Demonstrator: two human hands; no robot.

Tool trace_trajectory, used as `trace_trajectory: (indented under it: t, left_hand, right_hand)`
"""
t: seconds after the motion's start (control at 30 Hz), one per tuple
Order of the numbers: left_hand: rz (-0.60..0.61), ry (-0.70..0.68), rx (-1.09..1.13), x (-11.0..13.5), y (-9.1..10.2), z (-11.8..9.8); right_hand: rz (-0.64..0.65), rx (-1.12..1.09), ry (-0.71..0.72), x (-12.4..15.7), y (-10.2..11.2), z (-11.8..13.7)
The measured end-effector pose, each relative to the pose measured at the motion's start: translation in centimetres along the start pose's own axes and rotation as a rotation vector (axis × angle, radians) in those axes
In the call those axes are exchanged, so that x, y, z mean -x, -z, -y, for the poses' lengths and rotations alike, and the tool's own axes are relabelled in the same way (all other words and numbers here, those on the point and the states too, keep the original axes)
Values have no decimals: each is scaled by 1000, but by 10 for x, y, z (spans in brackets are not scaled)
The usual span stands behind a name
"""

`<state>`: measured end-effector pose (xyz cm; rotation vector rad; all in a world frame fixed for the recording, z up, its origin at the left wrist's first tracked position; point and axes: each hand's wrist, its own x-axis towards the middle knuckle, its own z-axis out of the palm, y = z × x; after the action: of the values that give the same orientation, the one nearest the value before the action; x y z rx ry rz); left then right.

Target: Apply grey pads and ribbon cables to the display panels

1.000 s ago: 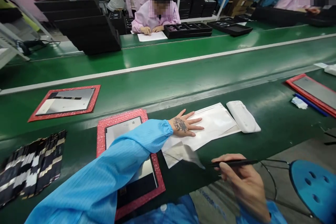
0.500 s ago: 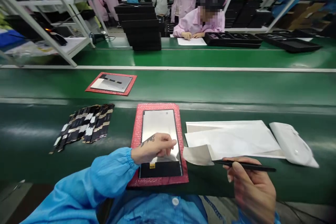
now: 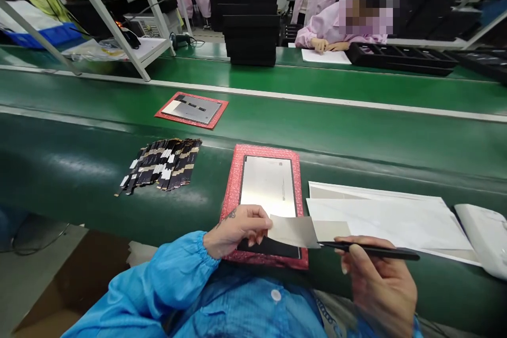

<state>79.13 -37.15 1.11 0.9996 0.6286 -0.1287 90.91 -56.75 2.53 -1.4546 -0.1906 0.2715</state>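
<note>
My left hand [image 3: 242, 228] pinches the left edge of a thin, pale grey sheet [image 3: 292, 230] between thumb and fingers. Black tweezers [image 3: 374, 251] lie in the closed fingers of my right hand [image 3: 378, 274], their tips at the sheet's right edge. Below the sheet and my left hand is a flat display panel [image 3: 269, 182] with a silvery back and a black lower strip, partly covered by both. It rests on a pink bubble-wrap pad [image 3: 233, 182]. Right of the pad, white sheets [image 3: 380, 219] lie in a loose stack.
A row of black flex cables [image 3: 162, 163] lies to the left on the green bench. Farther back sits a second panel [image 3: 194, 109] on pink wrap. A white pouch-like object [image 3: 485, 237] is at the far right. Across the bench, a person in pink [image 3: 344, 24] leans over paper beside black trays [image 3: 400, 60].
My left hand has taken hold of the sheet's left edge, which was apart from it before. The tweezers stay at the right edge. The whole view has turned slightly left.
</note>
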Motion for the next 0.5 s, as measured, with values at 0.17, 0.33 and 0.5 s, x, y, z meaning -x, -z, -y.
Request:
trace_trajectory:
  t: [0.17,0.33,0.5]
  left_hand:
    - [-142,-137,-239,11,4,10]
    - [-219,-128,-470,22,2,25]
    - [-259,-119,-646,24,1,29]
  right_hand:
    - [-54,75,-153,11,11,-31]
    - [-38,151,-280,31,20,-59]
    - [-48,119,-317,37,19,-69]
